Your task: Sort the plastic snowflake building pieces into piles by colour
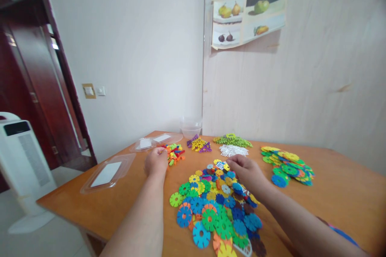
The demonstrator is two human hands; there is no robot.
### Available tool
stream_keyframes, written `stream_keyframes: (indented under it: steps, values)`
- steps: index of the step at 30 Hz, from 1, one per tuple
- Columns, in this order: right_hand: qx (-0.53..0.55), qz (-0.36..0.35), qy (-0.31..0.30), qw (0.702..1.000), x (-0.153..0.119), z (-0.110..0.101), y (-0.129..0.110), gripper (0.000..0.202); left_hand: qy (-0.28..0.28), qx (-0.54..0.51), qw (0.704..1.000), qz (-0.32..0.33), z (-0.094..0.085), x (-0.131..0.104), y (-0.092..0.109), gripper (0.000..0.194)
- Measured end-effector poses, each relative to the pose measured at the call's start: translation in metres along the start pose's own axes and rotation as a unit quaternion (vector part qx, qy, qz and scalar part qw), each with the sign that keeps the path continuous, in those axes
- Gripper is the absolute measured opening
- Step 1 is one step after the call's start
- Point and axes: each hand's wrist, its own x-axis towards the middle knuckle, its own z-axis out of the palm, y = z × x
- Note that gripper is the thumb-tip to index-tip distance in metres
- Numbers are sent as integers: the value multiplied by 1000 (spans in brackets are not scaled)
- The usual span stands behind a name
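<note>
A large mixed heap of notched plastic discs (223,221) in blue, green, yellow and orange lies between my forearms. My left hand (156,162), its fingers pinched together, is at the left edge of a small pile of red, orange, green and blue pieces (175,154); what it holds, if anything, is hidden. My right hand (245,168) has its fingertips pressed together over the upper right of the heap, beside a white lattice piece (220,165). Whether it grips that piece cannot be made out.
Behind stand piles of purple and yellow pieces (199,145), light green pieces (232,141) and white pieces (233,151). More discs (288,164) lie right. Clear lids (108,173) lie left, and a clear tub (191,127) stands by the wall.
</note>
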Motion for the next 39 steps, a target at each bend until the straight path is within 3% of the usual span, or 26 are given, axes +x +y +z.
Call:
stream_keyframes:
  steps: [4, 8, 16, 20, 24, 27, 32, 36, 39]
  values:
    - [-8, -2, 7, 1000, 0, -1, 3, 29, 76, 50, 994, -59, -1, -2, -2, 41]
    - [-24, -33, 10, 999, 0, 1, 7, 27, 74, 85, 992, -61, -1, -6, 4, 36]
    - [-28, -24, 4, 999, -1, 2, 2, 24, 63, 76, 993, -63, -3, -10, 12, 36]
    - [-39, -22, 5, 999, -2, 1, 2, 24, 71, 82, 993, -43, -1, -10, 14, 37]
    - [-70, -37, 2, 997, 1, 3, 8, 25, 75, 85, 993, 35, 3, -14, 22, 37]
    - [-122, -61, -20, 990, 0, 5, 10, 25, 44, 78, 988, 126, 11, -22, 35, 32]
    - [-257, -132, -90, 953, -13, 7, 0, 27, -72, 32, 961, 267, 29, -44, 55, 27]
    - [-334, -177, -108, 919, -21, 11, -6, 26, -145, -3, 947, 287, 39, -58, 60, 25]
    - [-345, -191, -117, 911, -22, 14, -7, 16, -181, -14, 941, 285, 41, -65, 64, 25]
